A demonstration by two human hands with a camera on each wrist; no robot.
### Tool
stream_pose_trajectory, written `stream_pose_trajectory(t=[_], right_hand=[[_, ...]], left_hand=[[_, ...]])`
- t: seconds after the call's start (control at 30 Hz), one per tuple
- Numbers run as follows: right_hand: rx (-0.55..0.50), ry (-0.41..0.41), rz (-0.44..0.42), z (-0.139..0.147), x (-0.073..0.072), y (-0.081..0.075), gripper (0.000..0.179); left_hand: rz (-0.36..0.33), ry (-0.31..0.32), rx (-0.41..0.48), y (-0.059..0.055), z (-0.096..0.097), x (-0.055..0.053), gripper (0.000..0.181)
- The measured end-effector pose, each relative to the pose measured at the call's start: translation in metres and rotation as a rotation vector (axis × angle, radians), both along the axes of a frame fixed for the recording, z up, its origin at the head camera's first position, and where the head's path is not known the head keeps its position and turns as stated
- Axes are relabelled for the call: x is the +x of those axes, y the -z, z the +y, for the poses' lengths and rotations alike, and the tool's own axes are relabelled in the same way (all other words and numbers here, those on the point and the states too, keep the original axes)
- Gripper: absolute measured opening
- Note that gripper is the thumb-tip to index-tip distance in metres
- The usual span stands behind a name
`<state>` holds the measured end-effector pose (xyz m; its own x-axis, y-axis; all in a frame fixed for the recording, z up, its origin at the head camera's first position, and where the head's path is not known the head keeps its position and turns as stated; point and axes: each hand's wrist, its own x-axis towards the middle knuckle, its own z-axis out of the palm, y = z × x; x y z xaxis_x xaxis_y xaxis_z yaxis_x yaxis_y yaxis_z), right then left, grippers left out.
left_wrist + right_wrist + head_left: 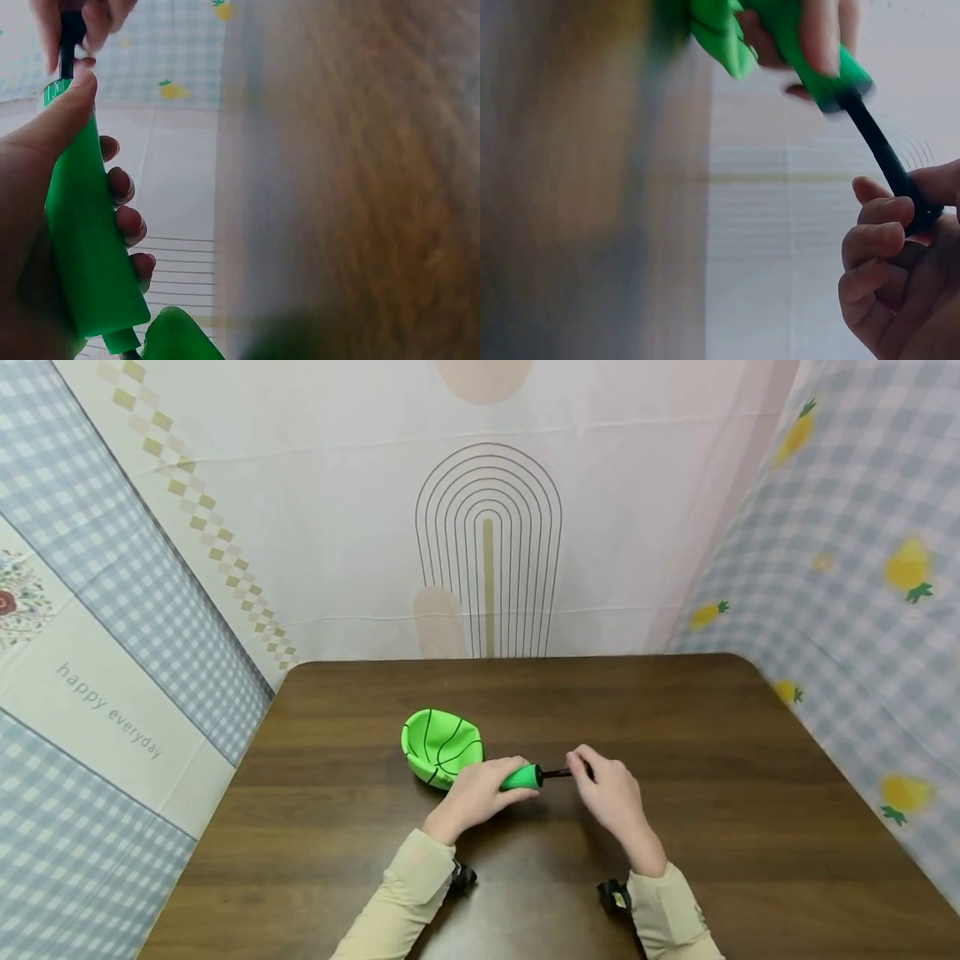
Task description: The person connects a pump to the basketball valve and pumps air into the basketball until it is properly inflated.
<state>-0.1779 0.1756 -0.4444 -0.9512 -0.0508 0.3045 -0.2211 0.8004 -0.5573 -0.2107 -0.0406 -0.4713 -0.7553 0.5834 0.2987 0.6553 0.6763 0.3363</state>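
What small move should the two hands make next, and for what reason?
Probably the right hand should push the black handle toward the green pump while the left hand holds it: the black rod sticks out, and the green ball looks caved in, seemingly short of air.

A pale patterned cloth point(480, 518) hangs behind a brown table point(720, 785)

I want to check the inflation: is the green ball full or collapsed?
Collapsed: the green ball caves into a deep hollow with a raised rim. How much air remains, I cannot tell.
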Motion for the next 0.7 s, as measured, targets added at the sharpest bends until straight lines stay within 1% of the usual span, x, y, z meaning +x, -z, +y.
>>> stream_pose_trajectory(t=[0.07, 0.17, 0.23, 0.3, 0.43, 0.53, 0.7], right_hand=[[-0.008, 0.035, 0.023, 0.011, -0.001, -0.006, 0.024], [-0.008, 0.071, 0.024, 0.026, -0.002, -0.012, 0.024], [0.000, 0.076, 0.009, 0.033, -0.002, -0.014, 0.026], [0.014, 0.065, -0.011, 0.037, -0.001, -0.014, 0.029], [0.003, 0.068, -0.016, 0.040, -0.001, -0.011, 0.031], [-0.014, 0.090, -0.014, 0.038, -0.001, -0.008, 0.032], [-0.024, 0.140, -0.049, 0.024, 0.002, -0.002, 0.033]], left_hand=[[-0.020, -0.019, -0.006, -0.001, -0.001, -0.001, 0.032], [-0.048, -0.036, -0.016, -0.002, -0.002, -0.002, 0.033], [-0.055, -0.038, -0.023, -0.002, -0.002, -0.002, 0.033], [-0.059, -0.036, -0.026, -0.002, -0.001, -0.002, 0.034], [-0.062, -0.038, -0.034, -0.001, 0.000, -0.002, 0.034], [-0.056, -0.041, -0.029, 0.000, 0.002, -0.002, 0.034], [-0.041, -0.042, -0.013, 0.002, 0.005, 0.000, 0.031]])
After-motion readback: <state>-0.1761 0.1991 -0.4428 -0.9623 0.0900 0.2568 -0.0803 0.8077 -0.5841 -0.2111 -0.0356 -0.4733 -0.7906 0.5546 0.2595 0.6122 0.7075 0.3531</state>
